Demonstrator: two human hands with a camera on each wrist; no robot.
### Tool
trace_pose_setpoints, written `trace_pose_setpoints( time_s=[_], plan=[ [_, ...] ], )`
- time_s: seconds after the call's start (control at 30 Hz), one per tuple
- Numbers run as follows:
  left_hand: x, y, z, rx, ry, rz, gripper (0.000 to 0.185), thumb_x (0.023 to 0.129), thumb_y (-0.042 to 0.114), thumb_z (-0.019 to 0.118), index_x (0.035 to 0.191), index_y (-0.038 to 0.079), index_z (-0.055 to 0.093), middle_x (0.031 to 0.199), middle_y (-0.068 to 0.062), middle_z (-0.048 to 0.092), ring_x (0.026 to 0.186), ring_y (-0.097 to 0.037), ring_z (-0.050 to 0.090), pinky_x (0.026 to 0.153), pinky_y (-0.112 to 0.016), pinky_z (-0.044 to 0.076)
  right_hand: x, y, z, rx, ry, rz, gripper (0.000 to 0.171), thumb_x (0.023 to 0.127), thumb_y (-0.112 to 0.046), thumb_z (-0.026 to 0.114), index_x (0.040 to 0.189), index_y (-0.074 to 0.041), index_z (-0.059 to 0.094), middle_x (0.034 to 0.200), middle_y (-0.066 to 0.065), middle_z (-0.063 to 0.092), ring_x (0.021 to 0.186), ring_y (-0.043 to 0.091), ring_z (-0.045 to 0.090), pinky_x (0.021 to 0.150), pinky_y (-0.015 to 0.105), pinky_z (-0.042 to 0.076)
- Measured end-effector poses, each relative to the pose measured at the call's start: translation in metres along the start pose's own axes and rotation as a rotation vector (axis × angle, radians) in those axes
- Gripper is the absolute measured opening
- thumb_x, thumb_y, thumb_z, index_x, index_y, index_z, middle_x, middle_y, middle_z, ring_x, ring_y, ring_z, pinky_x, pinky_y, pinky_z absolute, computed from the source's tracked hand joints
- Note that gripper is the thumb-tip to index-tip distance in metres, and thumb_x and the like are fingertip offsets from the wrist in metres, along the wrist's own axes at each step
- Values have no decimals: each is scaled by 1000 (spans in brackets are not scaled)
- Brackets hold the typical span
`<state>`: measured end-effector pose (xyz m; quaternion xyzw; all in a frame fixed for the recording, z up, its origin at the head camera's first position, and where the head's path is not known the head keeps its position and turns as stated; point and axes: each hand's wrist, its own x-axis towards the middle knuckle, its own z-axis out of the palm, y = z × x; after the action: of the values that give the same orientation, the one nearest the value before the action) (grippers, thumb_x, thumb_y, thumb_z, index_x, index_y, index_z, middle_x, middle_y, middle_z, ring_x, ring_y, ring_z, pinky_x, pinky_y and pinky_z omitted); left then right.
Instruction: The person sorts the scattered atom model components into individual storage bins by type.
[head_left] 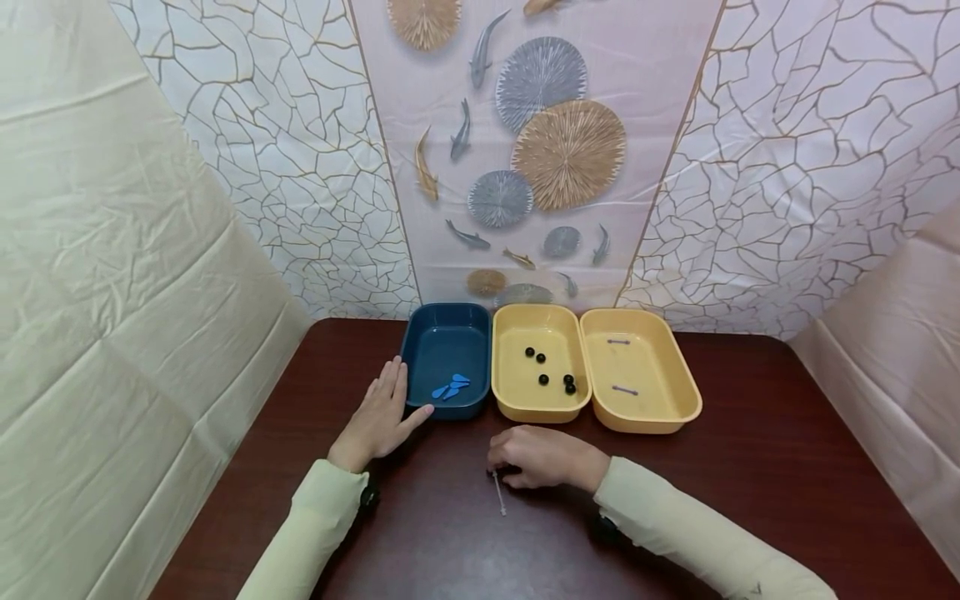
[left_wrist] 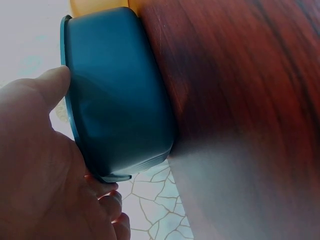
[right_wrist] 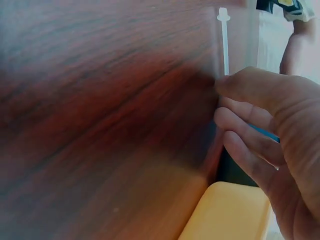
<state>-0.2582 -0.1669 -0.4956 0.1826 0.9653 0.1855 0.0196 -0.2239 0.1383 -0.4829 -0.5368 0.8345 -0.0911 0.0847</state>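
Here, in the head view, the left hand (head_left: 378,414) lies flat on the dark brown wooden table (head_left: 750,467) with its fingers straight, against the left wall of the dark blue rectangular plastic tray (head_left: 444,356), the thumb reaching toward the tray's near corner. A few small blue flat pieces (head_left: 451,387) lie in that tray. To its right stand two yellow rectangular plastic trays side by side: the middle one (head_left: 538,367) holds several small black beads (head_left: 551,371), and the right one (head_left: 640,372) holds two thin short sticks (head_left: 624,390). The right hand (head_left: 538,457) rests on the table in front of the middle tray, its fingers curled over the top end of a thin white plastic cable tie (head_left: 498,493) that lies on the wood and points toward the person.

From the left wrist, the thumb (left_wrist: 52,85) presses the blue tray's outer wall (left_wrist: 120,95), the fingers lying relaxed beside it; nothing is grasped.

From the right wrist, the fingertips (right_wrist: 235,87) pinch the white tie (right_wrist: 224,40) against the tabletop, its head end pointing away from the hand.
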Motion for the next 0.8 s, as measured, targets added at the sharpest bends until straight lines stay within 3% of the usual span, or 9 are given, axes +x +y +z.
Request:
trace_pose_setpoints(
  time_s=[0.2,0.4,0.63,0.8],
  plan=[
    [1,-6,6,-16,24,9,97,106,60,49,167,-5,11,178,-22,5,166,-42,6,133,-62,14,9,-5,-1,-82,-47,-47,16,93,-13,78,108,-18,79,103,-6,72,94,1,68,81,11,53],
    [2,-6,8,-10,26,13,98,106,61,49,167,-4,10,179,-20,4,166,-42,6,133,-62,14,11,-8,0,-49,-63,-35,8,93,-12,78,98,-19,78,96,-8,71,84,-4,63,72,6,47],
    [-1,0,3,-31,37,26,96,106,58,51,166,-7,14,177,-25,8,165,-46,8,131,-65,16,2,-5,-5,25,-26,9,7,92,-12,77,96,-17,77,87,-8,67,75,-4,56,64,6,42],
    [-2,3,0,-26,30,17,94,107,55,52,166,-7,14,177,-25,7,165,-45,8,131,-64,15,-9,-3,-17,48,27,27,5,92,-12,78,96,-15,76,87,-6,66,75,-3,57,65,7,44]
  ],
)
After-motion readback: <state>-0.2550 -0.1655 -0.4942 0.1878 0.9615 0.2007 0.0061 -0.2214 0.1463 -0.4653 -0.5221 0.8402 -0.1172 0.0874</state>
